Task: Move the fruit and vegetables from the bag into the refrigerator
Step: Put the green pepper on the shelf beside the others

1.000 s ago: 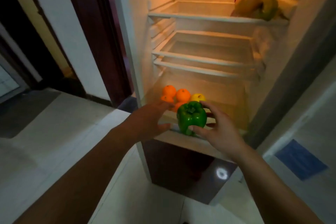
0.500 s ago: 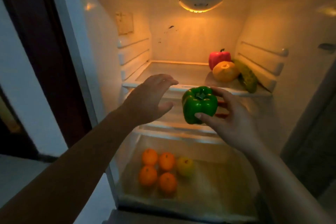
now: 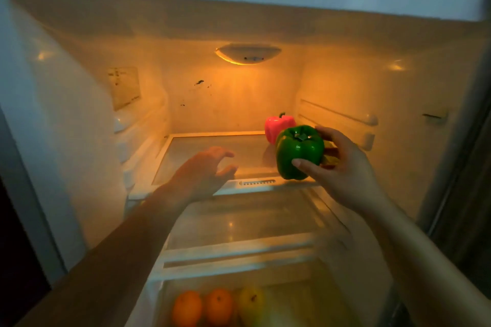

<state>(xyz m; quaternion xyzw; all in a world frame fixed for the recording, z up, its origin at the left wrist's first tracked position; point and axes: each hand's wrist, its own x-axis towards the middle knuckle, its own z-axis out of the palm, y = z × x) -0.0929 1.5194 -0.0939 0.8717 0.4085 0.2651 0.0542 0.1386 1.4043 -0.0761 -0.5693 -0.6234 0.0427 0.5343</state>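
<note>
The open refrigerator [image 3: 79,141] fills the frame, lit amber by a lamp [image 3: 248,53] at upper centre. Its top shelf [image 3: 191,143] sits mid-frame, with a lower shelf [image 3: 239,220] beneath. The left hand [image 3: 204,170] hangs over the top shelf's front left, fingers loosely spread and holding nothing. Right of centre, the right hand [image 3: 342,167] grips a green pepper [image 3: 297,151], thumb in front and fingers behind, at the shelf's front right edge. A red pepper [image 3: 276,126] stands just behind it. At the bottom edge lie two oranges [image 3: 187,308] and a yellow fruit [image 3: 251,302].
</note>
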